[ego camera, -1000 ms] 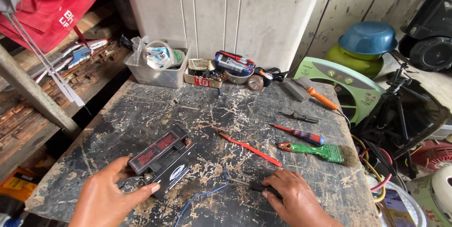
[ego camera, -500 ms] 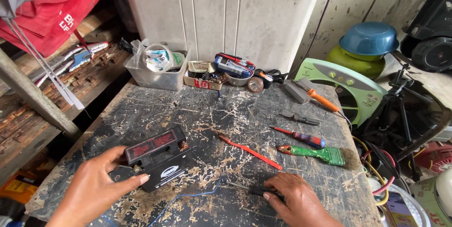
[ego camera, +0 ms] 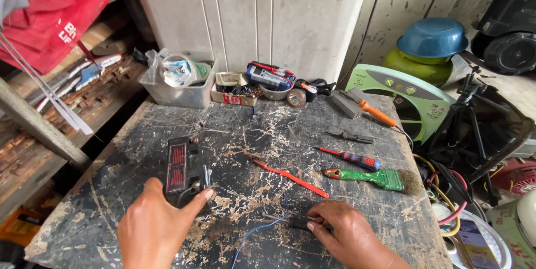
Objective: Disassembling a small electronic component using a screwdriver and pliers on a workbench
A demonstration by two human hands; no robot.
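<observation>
A small black box-shaped device with a red label (ego camera: 181, 167) lies on the scratched dark worktop (ego camera: 268, 135), long side pointing away from me. My left hand (ego camera: 153, 224) grips its near end, thumb along the right side. My right hand (ego camera: 349, 233) rests on the worktop and pinches a small black connector (ego camera: 298, 223). A thin blue wire (ego camera: 254, 233) runs from that connector toward the near edge. A red-handled tool (ego camera: 290, 176) lies between the two hands, further back.
A red and blue screwdriver (ego camera: 349, 158), a green-handled brush (ego camera: 371, 177), a small black tool (ego camera: 349, 136) and an orange-handled tool (ego camera: 371, 111) lie right. A clear tub (ego camera: 178, 87), tins and tape sit at the back. A green fan housing (ego camera: 413, 99) and cables crowd the right.
My left hand has turned the black device from slanted to pointing straight away and slid it left. My right hand has stayed on the connector and wire.
</observation>
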